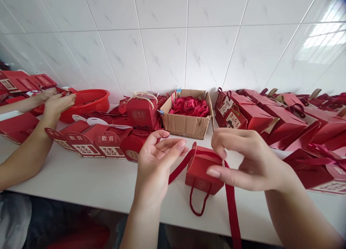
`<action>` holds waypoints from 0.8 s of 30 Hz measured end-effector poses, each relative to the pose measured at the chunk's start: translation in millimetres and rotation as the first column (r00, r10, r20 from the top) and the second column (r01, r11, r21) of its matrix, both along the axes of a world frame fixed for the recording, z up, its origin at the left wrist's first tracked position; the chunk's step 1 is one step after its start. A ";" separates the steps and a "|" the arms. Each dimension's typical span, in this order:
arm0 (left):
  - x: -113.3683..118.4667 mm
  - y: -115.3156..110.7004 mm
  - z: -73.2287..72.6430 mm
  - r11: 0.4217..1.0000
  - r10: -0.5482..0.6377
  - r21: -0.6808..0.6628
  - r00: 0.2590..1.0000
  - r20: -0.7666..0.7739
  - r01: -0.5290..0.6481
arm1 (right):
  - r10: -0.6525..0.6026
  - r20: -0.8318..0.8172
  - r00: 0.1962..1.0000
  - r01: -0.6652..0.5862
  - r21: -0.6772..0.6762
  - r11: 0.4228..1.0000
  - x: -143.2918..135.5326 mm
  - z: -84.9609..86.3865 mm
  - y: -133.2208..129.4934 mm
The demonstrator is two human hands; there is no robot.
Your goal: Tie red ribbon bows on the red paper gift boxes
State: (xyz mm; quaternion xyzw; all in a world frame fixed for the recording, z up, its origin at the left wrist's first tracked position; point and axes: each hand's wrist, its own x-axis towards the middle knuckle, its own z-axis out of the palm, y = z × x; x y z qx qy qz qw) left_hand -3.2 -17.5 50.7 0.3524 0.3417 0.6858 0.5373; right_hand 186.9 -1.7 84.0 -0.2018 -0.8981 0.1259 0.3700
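A small red gift box stands on the white table between my hands, its dark red rope handle hanging down the near side. A wide dark red ribbon runs through the box top; one end drops over the table edge, the other passes behind my left hand. My left hand is left of the box, thumb pressed to the fingers; whatever they pinch is too small to make out. Over the box's right side is my right hand, thumb and forefinger curved and apart, close to the ribbon.
A cardboard box of red ribbons stands by the tiled wall. Red gift boxes line the left and right. At far left, another person's hands work beside a red plastic basin.
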 end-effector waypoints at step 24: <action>19.2 -5.0 -8.0 0.987 -0.160 0.003 0.985 -0.060 0.161 | -0.110 -0.037 0.993 0.107 -0.072 0.992 -10.1 -5.6 10.4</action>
